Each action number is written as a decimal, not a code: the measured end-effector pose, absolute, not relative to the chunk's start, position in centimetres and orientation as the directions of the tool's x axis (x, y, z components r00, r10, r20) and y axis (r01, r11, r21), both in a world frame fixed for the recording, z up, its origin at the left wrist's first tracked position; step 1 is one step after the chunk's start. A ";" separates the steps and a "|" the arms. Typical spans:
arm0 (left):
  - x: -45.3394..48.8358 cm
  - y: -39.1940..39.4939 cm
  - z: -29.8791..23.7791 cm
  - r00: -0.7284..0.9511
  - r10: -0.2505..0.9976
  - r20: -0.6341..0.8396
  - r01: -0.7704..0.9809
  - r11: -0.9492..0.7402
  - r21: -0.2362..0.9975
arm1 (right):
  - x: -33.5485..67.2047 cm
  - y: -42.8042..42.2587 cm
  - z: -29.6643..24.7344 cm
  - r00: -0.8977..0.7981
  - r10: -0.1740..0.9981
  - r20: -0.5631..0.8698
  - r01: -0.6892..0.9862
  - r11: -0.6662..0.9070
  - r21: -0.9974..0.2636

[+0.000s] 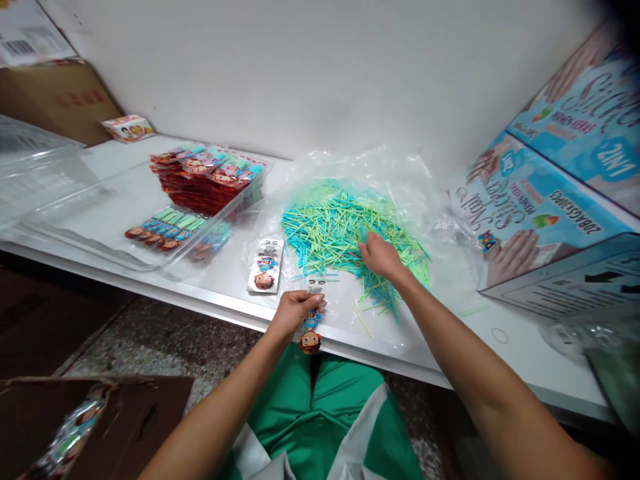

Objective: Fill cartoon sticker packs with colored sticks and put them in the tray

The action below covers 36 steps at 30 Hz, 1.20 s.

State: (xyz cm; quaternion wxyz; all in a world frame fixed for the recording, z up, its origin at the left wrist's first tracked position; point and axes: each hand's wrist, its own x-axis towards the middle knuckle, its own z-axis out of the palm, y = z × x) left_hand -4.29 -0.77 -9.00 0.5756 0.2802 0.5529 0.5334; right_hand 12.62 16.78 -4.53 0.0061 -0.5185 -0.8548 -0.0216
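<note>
My left hand [295, 310] is closed on a narrow packet [311, 327] with a cartoon face at its lower end, held at the front edge of the white table [510, 347]. My right hand [380, 257] reaches into a heap of thin blue and green sticks [330, 230] spread on a clear plastic sheet [400, 173]; its fingers are curled down among the sticks, and whether they grip any is hidden. A small stack of similar packets [266, 265] lies flat just left of the heap.
A clear plastic tray [95, 220] at the left holds a red stack of packets [205, 180] and a row of others [165, 235]. Printed blue cartons [550, 200] stand at the right. A brown cardboard box [55, 97] sits at the back left, another box [100, 427] on the floor.
</note>
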 end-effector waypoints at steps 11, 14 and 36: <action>-4.6 -0.8 -9.3 -0.167 0.926 -0.339 -0.323 0.273 0.906 | 13.2 16.6 -3.9 -0.388 0.892 0.232 0.611 0.437 -0.660; -4.7 -0.9 -9.5 -0.166 0.925 -0.343 -0.349 0.270 0.897 | 12.3 14.2 -4.7 -0.323 0.903 0.282 0.445 0.408 -0.797; -4.8 -1.3 -9.5 -0.179 0.929 -0.325 -0.404 0.232 0.885 | 11.6 6.1 -8.4 -0.423 0.893 0.150 0.361 0.318 -0.877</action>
